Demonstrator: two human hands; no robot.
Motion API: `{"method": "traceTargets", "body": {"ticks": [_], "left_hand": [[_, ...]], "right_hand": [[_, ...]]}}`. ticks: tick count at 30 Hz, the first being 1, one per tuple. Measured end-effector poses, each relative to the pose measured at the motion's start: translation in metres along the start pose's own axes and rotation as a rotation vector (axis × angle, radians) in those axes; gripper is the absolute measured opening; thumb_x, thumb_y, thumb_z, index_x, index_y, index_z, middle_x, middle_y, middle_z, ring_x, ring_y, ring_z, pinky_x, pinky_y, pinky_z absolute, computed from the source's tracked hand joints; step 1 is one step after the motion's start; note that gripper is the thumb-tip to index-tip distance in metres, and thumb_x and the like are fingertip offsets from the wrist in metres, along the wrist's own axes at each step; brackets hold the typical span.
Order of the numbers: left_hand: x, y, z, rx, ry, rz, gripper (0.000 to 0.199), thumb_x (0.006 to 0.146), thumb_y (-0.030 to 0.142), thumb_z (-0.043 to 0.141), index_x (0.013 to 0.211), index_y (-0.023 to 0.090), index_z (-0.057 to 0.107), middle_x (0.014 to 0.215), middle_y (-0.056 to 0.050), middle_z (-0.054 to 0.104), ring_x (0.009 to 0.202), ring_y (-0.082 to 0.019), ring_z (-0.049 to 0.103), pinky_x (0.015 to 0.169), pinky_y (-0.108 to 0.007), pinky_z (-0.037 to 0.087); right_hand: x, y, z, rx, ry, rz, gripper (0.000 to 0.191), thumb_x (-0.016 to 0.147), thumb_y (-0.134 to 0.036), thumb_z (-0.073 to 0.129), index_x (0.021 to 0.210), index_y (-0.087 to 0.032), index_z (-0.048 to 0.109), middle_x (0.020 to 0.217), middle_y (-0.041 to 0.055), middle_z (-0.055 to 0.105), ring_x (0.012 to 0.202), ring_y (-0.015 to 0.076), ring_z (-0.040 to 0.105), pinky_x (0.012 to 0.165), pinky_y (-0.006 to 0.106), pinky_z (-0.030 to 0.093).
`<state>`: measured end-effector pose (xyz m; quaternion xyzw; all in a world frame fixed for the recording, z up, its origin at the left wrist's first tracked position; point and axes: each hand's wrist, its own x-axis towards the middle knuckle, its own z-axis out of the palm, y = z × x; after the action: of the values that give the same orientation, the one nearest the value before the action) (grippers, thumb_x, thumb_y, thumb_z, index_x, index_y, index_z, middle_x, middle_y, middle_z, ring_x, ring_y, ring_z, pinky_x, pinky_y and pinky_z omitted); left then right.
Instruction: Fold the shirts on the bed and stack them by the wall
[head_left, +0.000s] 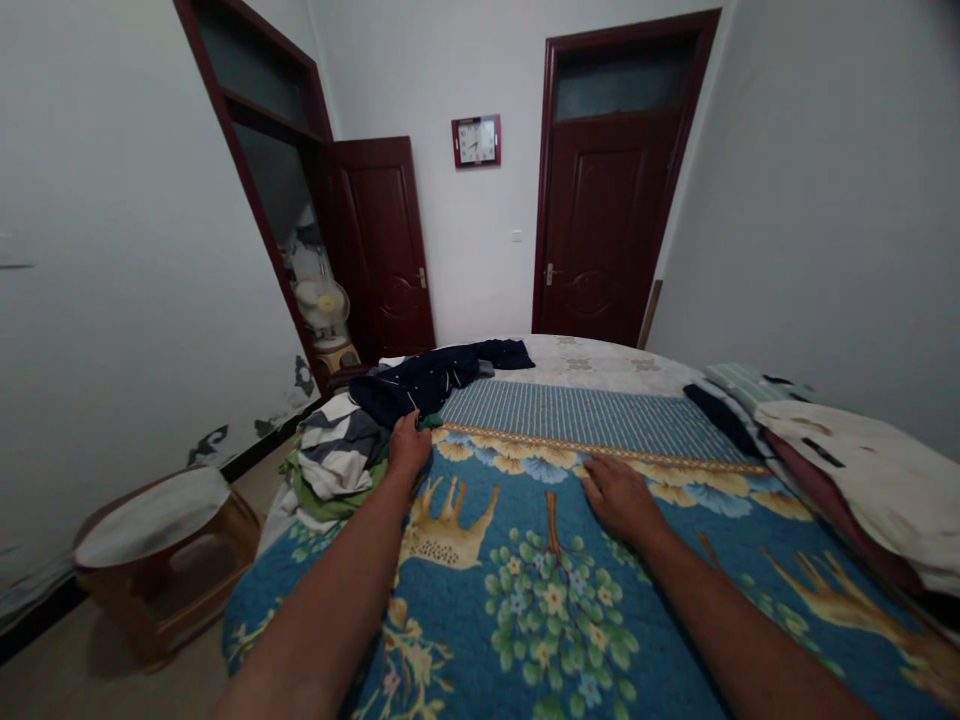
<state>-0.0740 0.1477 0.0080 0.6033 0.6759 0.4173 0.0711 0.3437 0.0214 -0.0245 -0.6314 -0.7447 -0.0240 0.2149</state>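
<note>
A blue quilted bedspread (517, 600) printed with deer, trees and flowers lies in front of me. At the left edge of the bed is a heap of clothes: a navy garment with small light marks (420, 382), a grey-and-white striped garment (341, 445) and a green cloth (330, 500). My left hand (409, 446) is closed at the near edge of the navy garment, its fingertips partly hidden against the dark cloth. Palm down on the bedspread, near its yellow flower border, rests my right hand (619, 495); its fingers are apart, holding nothing.
Folded clothes (847, 450) are stacked along the bed's right side. A wooden stool (161, 520) with a pale top stands on the floor at the left. Beyond the bed are an open door (382, 235), a fan (322, 303) and a closed door (611, 220).
</note>
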Motion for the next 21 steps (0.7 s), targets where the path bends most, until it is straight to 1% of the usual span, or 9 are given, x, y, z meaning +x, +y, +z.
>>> {"method": "traceTargets", "body": {"ticks": [4, 7, 10, 12, 13, 15, 17, 19, 21], "left_hand": [[0.006, 0.002, -0.005, -0.017, 0.035, -0.049, 0.057, 0.086, 0.014, 0.068, 0.143, 0.009, 0.068, 0.143, -0.022, 0.071, 0.134, -0.037, 0.066, 0.119, -0.049, 0.047], [0.006, 0.010, -0.015, -0.058, 0.063, -0.023, 0.053, 0.092, 0.016, 0.062, 0.145, 0.014, 0.069, 0.141, -0.015, 0.074, 0.129, -0.030, 0.069, 0.117, -0.045, 0.050], [-0.003, 0.036, -0.027, -0.155, 0.110, 0.131, 0.047, 0.097, 0.019, 0.057, 0.141, 0.017, 0.072, 0.139, -0.012, 0.076, 0.128, -0.028, 0.069, 0.117, -0.044, 0.049], [-0.021, 0.065, -0.031, -0.222, 0.111, 0.296, 0.042, 0.097, 0.020, 0.057, 0.134, 0.019, 0.077, 0.132, -0.011, 0.079, 0.121, -0.028, 0.070, 0.114, -0.047, 0.051], [-0.034, 0.083, -0.031, -0.240, 0.083, 0.375, 0.039, 0.098, 0.020, 0.057, 0.130, 0.021, 0.079, 0.128, -0.010, 0.081, 0.119, -0.028, 0.070, 0.112, -0.047, 0.052], [-0.070, 0.121, -0.030, -0.290, -0.036, 0.553, 0.036, 0.100, 0.019, 0.056, 0.124, 0.024, 0.081, 0.122, -0.008, 0.082, 0.115, -0.025, 0.071, 0.112, -0.047, 0.050], [-0.113, 0.155, -0.029, -0.352, -0.239, 0.730, 0.034, 0.101, 0.015, 0.056, 0.119, 0.026, 0.082, 0.115, -0.006, 0.084, 0.109, -0.022, 0.074, 0.116, -0.048, 0.046], [-0.155, 0.181, -0.029, -0.451, -0.519, 0.899, 0.031, 0.099, 0.014, 0.060, 0.116, 0.026, 0.083, 0.111, -0.007, 0.084, 0.106, -0.021, 0.076, 0.114, -0.045, 0.048], [-0.188, 0.195, -0.032, -0.556, -0.849, 0.975, 0.031, 0.098, 0.016, 0.065, 0.121, 0.026, 0.082, 0.111, -0.007, 0.084, 0.104, -0.021, 0.078, 0.102, -0.036, 0.056]], "right_hand": [[0.003, 0.000, -0.001, 0.026, -0.011, 0.010, 0.044, 0.105, -0.037, 0.048, 0.135, -0.018, 0.074, 0.150, 0.0167, 0.066, 0.140, 0.0334, 0.059, 0.122, 0.050, 0.040], [0.006, 0.001, 0.001, 0.044, 0.002, 0.005, 0.042, 0.104, -0.035, 0.050, 0.133, -0.017, 0.074, 0.147, 0.0165, 0.067, 0.138, 0.0322, 0.060, 0.122, 0.048, 0.041], [0.008, 0.002, 0.004, 0.049, 0.020, -0.005, 0.041, 0.102, -0.032, 0.052, 0.133, -0.016, 0.074, 0.144, 0.0164, 0.069, 0.137, 0.0310, 0.061, 0.122, 0.046, 0.040], [0.009, 0.003, 0.005, 0.060, 0.035, -0.004, 0.041, 0.101, -0.031, 0.053, 0.134, -0.017, 0.073, 0.142, 0.0165, 0.070, 0.136, 0.0311, 0.062, 0.121, 0.046, 0.042], [0.009, 0.002, 0.006, 0.073, 0.049, 0.000, 0.043, 0.101, -0.031, 0.053, 0.136, -0.016, 0.072, 0.141, 0.0170, 0.071, 0.135, 0.0316, 0.063, 0.120, 0.047, 0.043], [0.009, 0.002, 0.007, 0.124, 0.093, 0.010, 0.050, 0.101, -0.034, 0.053, 0.144, -0.014, 0.067, 0.142, 0.0188, 0.070, 0.134, 0.0335, 0.064, 0.119, 0.049, 0.045], [0.007, 0.002, 0.006, 0.221, 0.145, 0.004, 0.060, 0.100, -0.038, 0.054, 0.155, -0.012, 0.058, 0.146, 0.0198, 0.068, 0.133, 0.0346, 0.065, 0.118, 0.051, 0.047], [0.006, 0.002, 0.004, 0.352, 0.178, -0.031, 0.070, 0.097, -0.041, 0.059, 0.163, -0.017, 0.051, 0.148, 0.0169, 0.068, 0.132, 0.0336, 0.067, 0.115, 0.051, 0.051], [0.005, 0.003, 0.000, 0.482, 0.166, -0.090, 0.072, 0.092, -0.040, 0.063, 0.162, -0.023, 0.053, 0.146, 0.0120, 0.071, 0.129, 0.0321, 0.070, 0.112, 0.049, 0.054]]}}
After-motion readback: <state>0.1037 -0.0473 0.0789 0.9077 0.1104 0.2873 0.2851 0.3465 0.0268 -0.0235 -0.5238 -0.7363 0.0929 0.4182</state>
